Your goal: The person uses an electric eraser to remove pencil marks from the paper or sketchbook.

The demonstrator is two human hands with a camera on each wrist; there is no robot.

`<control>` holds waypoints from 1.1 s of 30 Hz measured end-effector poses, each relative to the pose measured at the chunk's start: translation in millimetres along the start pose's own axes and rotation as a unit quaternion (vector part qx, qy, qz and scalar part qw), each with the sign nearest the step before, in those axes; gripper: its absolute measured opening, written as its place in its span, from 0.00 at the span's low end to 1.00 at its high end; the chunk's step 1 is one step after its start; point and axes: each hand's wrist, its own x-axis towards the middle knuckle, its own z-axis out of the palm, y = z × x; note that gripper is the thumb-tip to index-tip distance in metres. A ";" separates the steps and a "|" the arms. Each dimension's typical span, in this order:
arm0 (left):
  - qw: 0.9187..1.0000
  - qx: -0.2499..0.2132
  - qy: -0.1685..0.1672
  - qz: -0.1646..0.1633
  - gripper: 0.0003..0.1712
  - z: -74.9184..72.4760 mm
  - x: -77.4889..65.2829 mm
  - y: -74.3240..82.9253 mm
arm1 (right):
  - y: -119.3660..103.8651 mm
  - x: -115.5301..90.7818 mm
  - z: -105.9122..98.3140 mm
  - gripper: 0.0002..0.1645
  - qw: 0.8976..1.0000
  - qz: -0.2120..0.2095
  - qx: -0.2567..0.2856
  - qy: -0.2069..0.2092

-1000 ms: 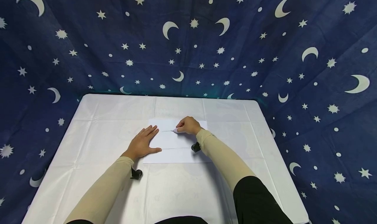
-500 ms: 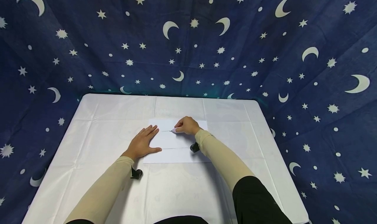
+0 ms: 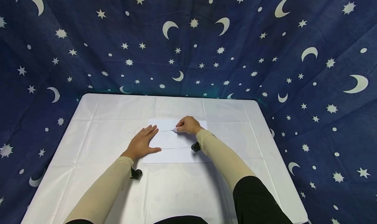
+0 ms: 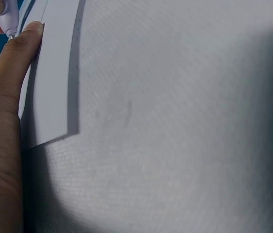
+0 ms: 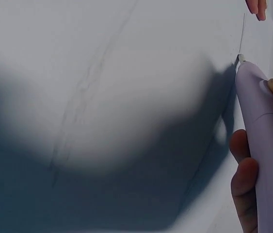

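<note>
A sheet of white paper (image 3: 168, 156) lies on the white-covered table. My left hand (image 3: 142, 143) rests flat on its left side, fingers spread and thumb near a lengthwise line across the sheet. My right hand (image 3: 189, 125) grips a lilac utility knife (image 5: 267, 145), with the thumb on its slider button. Its small metal blade (image 5: 241, 58) meets the paper at one end of a thin dark line (image 5: 243, 34), which runs toward the left fingertips. In the left wrist view, the knife's tip shows just beyond the left thumb (image 4: 22, 51).
The table (image 3: 97, 135) has a white cloth with fold creases. A dark blue curtain (image 3: 188, 47) with moons and stars hangs behind and at the sides. Black wrist cameras stick out from both sleeves, close to the table.
My right hand shifts slightly left with the knife, then slightly back right along the thin line. The left hand stays in place on the paper.
</note>
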 end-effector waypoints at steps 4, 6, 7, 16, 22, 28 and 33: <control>1.000 0.001 -0.006 -0.004 0.58 -1.0 1.0 1.2 | -2.5 2.0 1.4 0.10 1.000 -0.005 0.004 -0.002; 1.000 0.000 -0.006 -0.004 0.58 -1.5 1.2 1.5 | -3.2 2.7 1.6 0.10 1.000 -0.009 0.006 -0.004; 1.000 -0.001 -0.005 -0.004 0.58 -1.7 1.2 1.6 | -3.0 3.1 1.7 0.10 1.000 -0.010 0.005 -0.005; 1.000 0.004 -0.002 -0.001 0.59 -1.3 0.0 -0.1 | 2.4 2.2 3.0 0.11 1.000 -0.011 0.006 0.008; 1.000 -0.002 0.002 0.005 0.59 -0.3 0.1 -0.3 | -0.7 2.9 5.5 0.10 1.000 -0.020 0.014 0.007; 1.000 -0.003 0.000 0.004 0.58 0.0 0.0 -0.3 | -2.9 3.8 5.6 0.10 1.000 -0.021 -0.004 0.003; 1.000 -0.001 -0.002 0.001 0.58 0.2 0.1 -0.6 | 0.4 3.9 3.5 0.10 1.000 -0.004 -0.015 0.006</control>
